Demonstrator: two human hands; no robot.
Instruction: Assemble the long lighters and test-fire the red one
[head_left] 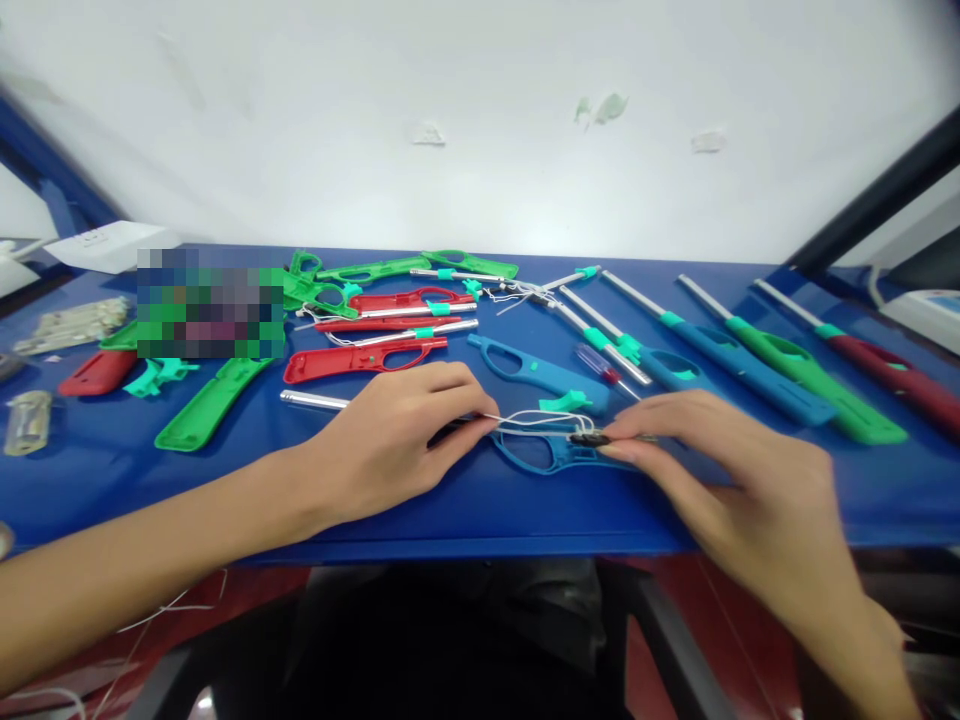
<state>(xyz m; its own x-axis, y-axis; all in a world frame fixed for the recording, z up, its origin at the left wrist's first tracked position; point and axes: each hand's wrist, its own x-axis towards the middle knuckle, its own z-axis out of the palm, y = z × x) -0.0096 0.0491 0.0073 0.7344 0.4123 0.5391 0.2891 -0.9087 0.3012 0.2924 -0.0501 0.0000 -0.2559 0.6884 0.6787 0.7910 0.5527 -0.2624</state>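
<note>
A blue lighter handle shell point(551, 452) lies near the front edge of the blue table point(465, 505). White wires point(525, 420) loop over it. My left hand point(397, 440) rests closed on the left end of this assembly, fingers pressing a metal tube point(313, 401) that pokes out to the left. My right hand point(739, 480) pinches a small black part point(589, 438) at the shell's right end, thumb and forefinger together. A second blue shell point(540, 372) with a teal trigger piece point(566, 402) lies just behind.
Three assembled long lighters, blue point(720, 355), green point(802, 370) and red point(885, 365), lie at the right. Red shells point(360, 358) and green shells point(206, 405), tubes and a small screwdriver point(600, 365) are scattered behind. Clear parts point(71, 322) sit far left.
</note>
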